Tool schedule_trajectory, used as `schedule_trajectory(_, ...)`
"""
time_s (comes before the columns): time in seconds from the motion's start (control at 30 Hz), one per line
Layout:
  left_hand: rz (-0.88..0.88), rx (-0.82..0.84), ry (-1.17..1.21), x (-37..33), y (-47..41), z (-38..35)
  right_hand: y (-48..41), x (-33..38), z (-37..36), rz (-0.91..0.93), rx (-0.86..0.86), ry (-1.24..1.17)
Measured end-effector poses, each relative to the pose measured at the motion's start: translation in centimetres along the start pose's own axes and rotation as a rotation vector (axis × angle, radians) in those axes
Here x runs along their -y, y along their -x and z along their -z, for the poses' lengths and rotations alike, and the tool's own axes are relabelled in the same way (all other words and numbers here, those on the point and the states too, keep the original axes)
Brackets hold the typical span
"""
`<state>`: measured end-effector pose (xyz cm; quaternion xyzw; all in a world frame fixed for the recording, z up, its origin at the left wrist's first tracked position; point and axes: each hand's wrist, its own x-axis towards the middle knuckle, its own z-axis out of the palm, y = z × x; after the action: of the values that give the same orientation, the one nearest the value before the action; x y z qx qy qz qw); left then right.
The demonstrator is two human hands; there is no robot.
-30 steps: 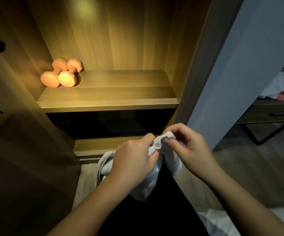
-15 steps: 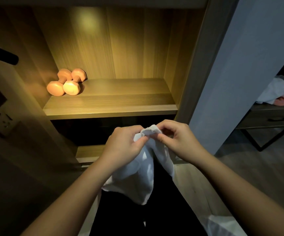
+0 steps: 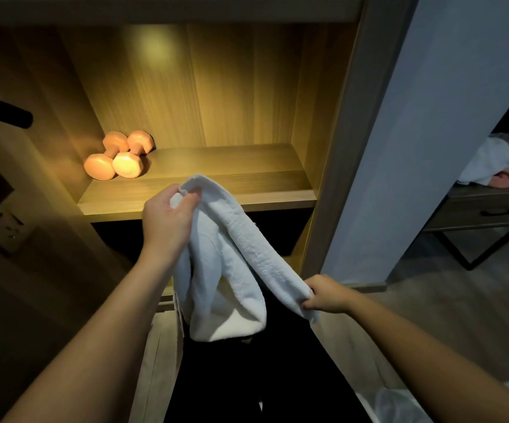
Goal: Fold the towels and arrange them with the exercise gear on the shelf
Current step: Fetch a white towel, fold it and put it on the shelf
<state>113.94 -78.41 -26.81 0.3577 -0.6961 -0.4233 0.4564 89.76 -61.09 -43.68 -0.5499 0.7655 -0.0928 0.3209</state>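
Both hands pinch the white towel, left hand higher, right hand lower.

This looks like a bedroom in a home or hotel. A built-in wooden wardrobe has a warmly lit shelf carrying two pink dumbbells, with a dark hanging rail off to the left and a wall socket below it. Past the grey-blue wall, a low counter with a drawer and slim black metal legs holds rumpled white linen. The floor is wood-look plank, and white bedding shows at the lower right edge.
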Motion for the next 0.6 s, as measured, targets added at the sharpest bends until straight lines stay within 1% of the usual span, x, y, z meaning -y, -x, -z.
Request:
schedule_trajectory(0.07,0.004,-0.042,0.014,0.1,-0.5,0.4,-0.4,-0.9,-0.6,-0.068,-0.004,0.032)
schedule_trajectory(0.17,0.052,-0.121,0.075,-0.1,-1.5,1.1,-0.6,-2.2,-1.6,-0.14,0.036,0.116)
schedule_trajectory(0.2,0.069,-0.14,0.098,-0.1,-1.9,1.4,-0.5,-2.6,-2.1,-0.154,0.018,0.103)
schedule_trajectory(0.23,0.076,-0.145,0.112,-0.2,-2.2,1.6,-0.3,-3.1,-2.6,-0.173,-0.027,0.057)
schedule_trajectory(0.33,0.06,-0.136,0.134,0.0,-2.6,1.9,0.2,-4.7,-3.6,-0.193,-0.265,-0.089)
schedule_trajectory(0.4,0.074,-0.153,0.177,0.1,-2.8,1.9,0.7,-5.3,-4.4,-0.201,-0.388,-0.205)
schedule_trajectory(0.47,0.092,-0.175,0.231,0.0,-3.3,2.0,1.0,-5.6,-4.8,-0.215,-0.477,-0.254)
schedule_trajectory(0.53,0.071,-0.185,0.182,-0.1,-3.7,2.2,1.1,-6.1,-5.0,-0.249,-0.526,-0.3)
schedule_trajectory(0.6,0.041,-0.192,0.142,-0.3,-4.0,2.3,0.9,-6.6,-4.8,-0.317,-0.536,-0.302)
